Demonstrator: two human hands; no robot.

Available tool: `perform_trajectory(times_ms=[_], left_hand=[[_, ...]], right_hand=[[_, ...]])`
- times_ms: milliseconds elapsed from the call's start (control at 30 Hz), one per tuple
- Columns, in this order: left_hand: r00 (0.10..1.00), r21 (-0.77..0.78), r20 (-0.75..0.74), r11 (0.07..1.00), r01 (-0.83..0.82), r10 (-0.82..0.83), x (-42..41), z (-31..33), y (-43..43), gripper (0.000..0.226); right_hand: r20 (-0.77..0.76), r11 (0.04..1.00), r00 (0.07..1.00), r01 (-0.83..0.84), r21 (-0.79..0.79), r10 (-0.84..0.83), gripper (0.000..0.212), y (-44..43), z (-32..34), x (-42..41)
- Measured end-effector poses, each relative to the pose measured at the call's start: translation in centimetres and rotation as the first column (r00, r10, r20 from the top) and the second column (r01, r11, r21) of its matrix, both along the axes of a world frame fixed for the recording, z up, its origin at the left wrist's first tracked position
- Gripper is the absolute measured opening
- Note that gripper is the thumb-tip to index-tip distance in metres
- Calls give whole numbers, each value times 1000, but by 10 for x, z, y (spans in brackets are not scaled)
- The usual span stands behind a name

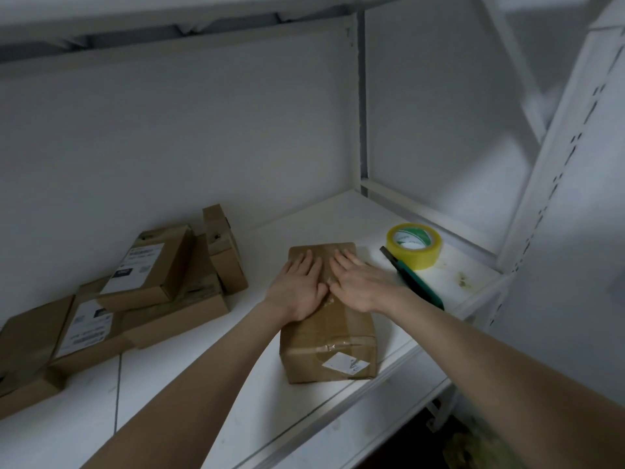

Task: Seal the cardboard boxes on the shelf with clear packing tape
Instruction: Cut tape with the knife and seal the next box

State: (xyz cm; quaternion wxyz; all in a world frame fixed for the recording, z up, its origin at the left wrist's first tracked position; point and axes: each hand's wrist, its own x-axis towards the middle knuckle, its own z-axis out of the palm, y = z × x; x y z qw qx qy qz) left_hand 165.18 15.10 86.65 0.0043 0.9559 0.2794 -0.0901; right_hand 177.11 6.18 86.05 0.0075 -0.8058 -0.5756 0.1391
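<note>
White shelf (236, 384): stacked boxes (145, 282) sit well left of the centre box (329, 336), seams too dim to judge. On the centre box's top, left hand (299, 286) and right hand (358, 282) press flat, fingers straight, gripping nothing. They flank a clear strip (326, 265) along its long axis, which runs away from the person. Palms hide the strip's near part. Right of the box lie a cutter (416, 282), then the tape roll (414, 245), nearer the right hand.

free: shelf (257, 384) front-left | blocked: box pile (148, 282) left, tape roll (414, 245) right
</note>
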Motion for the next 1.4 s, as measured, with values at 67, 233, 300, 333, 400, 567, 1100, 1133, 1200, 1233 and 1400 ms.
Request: perform_trajectory(times_ms=[67,233,300,333,400,567,1100,1133,1200,1233,1400], left_hand=[[1000,-5,9,1000,-23,23,1,4,4,63],[1000,-5,-3,1000,-19,19,1,-4,7,64],[1000,-17,14,999,-27,28,0,-5,7,63],[998,-37,46,999,-35,37,0,-5,8,64],[981,-109,176,992,-70,88,0,-6,9,65],[854,-355,414,920,-167,315,2,-15,10,73],[724,-635,407,742,-214,557,1,-17,40,37],[765,-626,392,757,-185,511,1,-13,48,36],[845,-591,326,789,-168,424,3,-3,63,45],[876,-556,276,809,-190,395,5,0,69,51],[898,-240,191,906,-348,396,29,-7,78,44]], right_hand=[[29,1000,999,18,10,-18,65,-3,5,2],[21,1000,1000,-7,-22,7,67,-4,5,2],[24,1000,1000,-1,-10,1,67,-4,2,2],[17,1000,1000,7,5,-7,68,-4,2,3],[-56,996,997,51,68,-48,71,-5,-1,3],[-461,933,872,289,215,-164,86,-7,-9,-1],[-926,700,266,714,2,-268,74,12,-22,-8],[-929,695,255,719,-2,-266,76,15,-22,-10],[-904,710,314,704,15,-291,76,20,-20,-10],[-856,732,408,679,52,-318,71,18,-17,-6],[-222,779,814,579,241,-537,51,-21,-13,44]])
